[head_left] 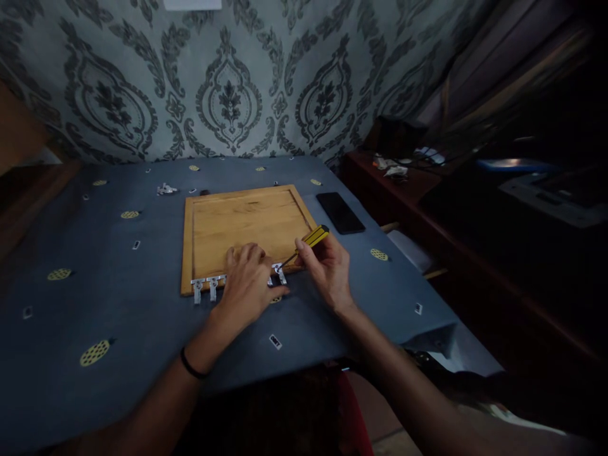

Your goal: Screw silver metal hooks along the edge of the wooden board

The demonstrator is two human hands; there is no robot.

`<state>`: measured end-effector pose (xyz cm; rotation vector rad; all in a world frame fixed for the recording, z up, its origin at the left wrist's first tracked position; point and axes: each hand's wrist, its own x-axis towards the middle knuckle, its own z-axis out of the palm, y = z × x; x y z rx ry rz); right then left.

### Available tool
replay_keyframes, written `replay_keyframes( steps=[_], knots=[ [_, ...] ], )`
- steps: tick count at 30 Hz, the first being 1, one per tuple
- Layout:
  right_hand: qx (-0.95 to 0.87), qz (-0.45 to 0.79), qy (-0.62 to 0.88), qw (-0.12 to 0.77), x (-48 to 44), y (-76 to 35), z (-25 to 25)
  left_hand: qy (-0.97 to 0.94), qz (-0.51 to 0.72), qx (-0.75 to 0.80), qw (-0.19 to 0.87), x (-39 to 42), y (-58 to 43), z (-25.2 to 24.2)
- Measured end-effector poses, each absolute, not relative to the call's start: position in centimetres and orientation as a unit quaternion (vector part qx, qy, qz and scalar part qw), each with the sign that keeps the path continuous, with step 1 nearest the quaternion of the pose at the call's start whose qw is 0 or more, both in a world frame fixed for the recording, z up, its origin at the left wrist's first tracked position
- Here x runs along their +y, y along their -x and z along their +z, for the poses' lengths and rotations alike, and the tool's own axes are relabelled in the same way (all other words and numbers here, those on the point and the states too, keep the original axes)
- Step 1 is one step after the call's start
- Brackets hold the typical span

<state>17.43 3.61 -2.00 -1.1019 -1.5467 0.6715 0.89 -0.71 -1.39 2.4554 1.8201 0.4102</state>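
Observation:
A framed wooden panel (247, 221) lies flat on the table. Metal hinges (213, 288) sit in a row along its near edge, partly hidden by my left hand. My left hand (249, 278) rests over that edge, its fingers on the wood and its thumb stretched out beside the hinge at the right (280, 273). In my right hand (330, 266) is a screwdriver (316, 236) with a yellow and black handle. Its thin shaft slants down to the left, the tip at the right-hand hinge. Whether it sits in a screw is too small to tell.
A blue patterned cloth (142, 316) covers the table. Beyond the panel lies loose metal hardware (166, 189), with a small dark object (204, 192) nearby. A black phone (340, 213) is right of the panel. Dark red furniture (408, 202) flanks the table on the right.

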Motion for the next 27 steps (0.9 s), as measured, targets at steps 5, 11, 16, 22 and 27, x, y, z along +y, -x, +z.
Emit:
replay_keyframes(
  steps=[5, 11, 16, 22, 27],
  knots=[
    [-0.649, 0.277, 0.467, 0.532, 3.6, -17.5, -2.1, -0.796, 0.138, 0.589, 0.036, -0.5, -1.0, -1.2],
    [-0.624, 0.312, 0.464, 0.547, 3.7, -17.5, -2.0, -0.792, 0.145, 0.591, 0.055, -0.5, -1.2, -0.9],
    [-0.59, 0.363, 0.44, 0.572, 3.4, -17.4, -1.1, -0.787, 0.13, 0.598, 0.075, -0.5, -1.2, -0.5],
    [-0.589, 0.337, 0.435, 0.592, 2.4, -17.6, -0.4, -0.783, 0.128, 0.602, 0.089, -0.5, -1.2, -0.4],
    [-0.6, 0.329, 0.438, 0.583, 2.5, -17.6, -0.3, -0.783, 0.122, 0.602, 0.096, -0.5, -1.3, -0.3]
  ],
)
